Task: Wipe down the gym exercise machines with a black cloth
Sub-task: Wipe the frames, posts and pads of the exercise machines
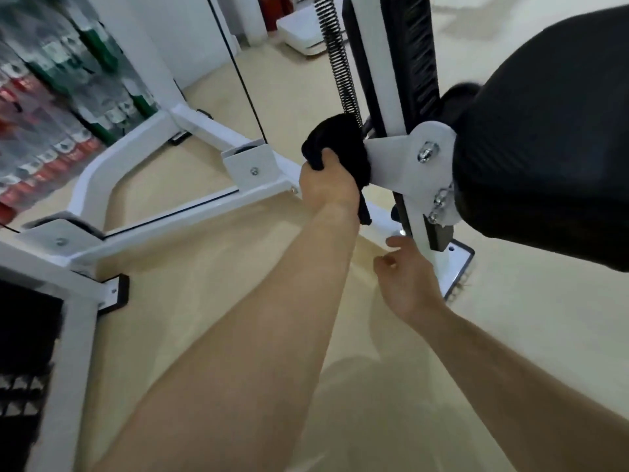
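My left hand (328, 183) grips a bunched black cloth (335, 144) and presses it against the edge of the white metal bracket (398, 158) under the machine's black padded seat (544, 131). A coil spring (338, 56) and a white upright post (384, 63) rise just behind the cloth. Lower down, my right hand (408, 281) hovers near the post's base plate (457, 264), fingers loosely curled and holding nothing.
The machine's white frame (143, 206) runs across the beige floor to the left, with pulley brackets (250, 163) and a black cable. A weight stack with red and green labels (51, 107) stands at far left. A white object (303, 32) sits on the floor at the back.
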`<state>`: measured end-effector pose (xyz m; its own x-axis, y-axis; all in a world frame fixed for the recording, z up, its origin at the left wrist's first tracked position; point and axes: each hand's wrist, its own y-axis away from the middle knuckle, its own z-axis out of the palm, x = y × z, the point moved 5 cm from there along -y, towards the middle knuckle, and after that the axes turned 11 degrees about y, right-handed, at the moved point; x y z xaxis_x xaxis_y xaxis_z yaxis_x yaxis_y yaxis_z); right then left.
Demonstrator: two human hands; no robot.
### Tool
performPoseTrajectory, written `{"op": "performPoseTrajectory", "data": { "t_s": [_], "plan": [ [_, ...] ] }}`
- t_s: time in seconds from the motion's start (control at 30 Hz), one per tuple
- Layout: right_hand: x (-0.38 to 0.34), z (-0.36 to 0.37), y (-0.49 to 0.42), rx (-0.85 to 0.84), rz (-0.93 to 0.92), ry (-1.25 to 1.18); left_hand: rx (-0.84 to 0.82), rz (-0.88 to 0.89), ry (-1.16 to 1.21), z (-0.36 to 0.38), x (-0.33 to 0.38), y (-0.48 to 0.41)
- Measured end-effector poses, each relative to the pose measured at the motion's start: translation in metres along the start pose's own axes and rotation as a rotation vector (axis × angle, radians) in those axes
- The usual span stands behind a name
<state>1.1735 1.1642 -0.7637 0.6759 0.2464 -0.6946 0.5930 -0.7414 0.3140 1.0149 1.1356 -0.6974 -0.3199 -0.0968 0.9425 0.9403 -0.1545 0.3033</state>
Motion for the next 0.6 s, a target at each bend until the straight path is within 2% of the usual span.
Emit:
{"op": "performPoseTrajectory", "data": {
  "t_s": [0.17,0.3,0.47,0.6],
  "plan": [
    [0.011,-0.006,-0.011,0.021,0.008,0.077,-0.017,-0.222,0.19,0.021,-0.028,-0.001],
    [0.006,-0.006,-0.009,-0.014,-0.023,0.078,0.002,-0.176,0.108,0.016,-0.033,-0.01],
    [0.0,-0.008,-0.01,-0.016,-0.029,0.02,-0.001,-0.298,0.02,0.009,-0.023,-0.009],
    [-0.007,-0.017,-0.007,-0.02,-0.041,0.077,-0.009,-0.383,0.045,0.008,-0.02,-0.002]
  ]
}}
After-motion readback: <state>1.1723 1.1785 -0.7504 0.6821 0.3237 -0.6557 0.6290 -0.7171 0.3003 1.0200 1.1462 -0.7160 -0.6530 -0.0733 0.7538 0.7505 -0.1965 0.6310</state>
